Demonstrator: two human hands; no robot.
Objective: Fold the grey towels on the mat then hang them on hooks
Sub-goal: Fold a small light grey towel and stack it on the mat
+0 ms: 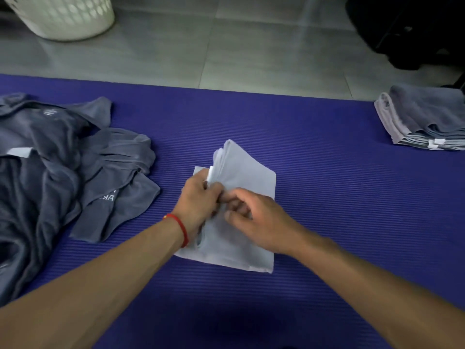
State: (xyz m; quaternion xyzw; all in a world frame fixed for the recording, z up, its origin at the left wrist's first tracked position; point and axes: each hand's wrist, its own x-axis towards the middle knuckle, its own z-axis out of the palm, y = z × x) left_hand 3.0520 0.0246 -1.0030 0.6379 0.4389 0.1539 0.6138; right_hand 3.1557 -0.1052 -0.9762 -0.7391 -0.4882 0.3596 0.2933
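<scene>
Two hands, one pale grey towel [247, 177] being folded, one loose heap of dark grey towels [63, 172], one folded stack of grey towels [425, 117], one white laundry basket [65, 13]; towels per pile uncountable. All cloth lies on a ribbed blue-purple mat [327, 197] over a grey tiled floor [201, 46]; basket sits on tiles, far ahead-left of the hands. Left hand [198, 200], red string bracelet [180, 229] on wrist, pinches the towel's lifted layered edge. Right hand [254, 215] has fingers curled, gripping a fold just beside the left. Towel lies under and ahead of both hands. Heap well left of left hand; stack far right of right hand.
</scene>
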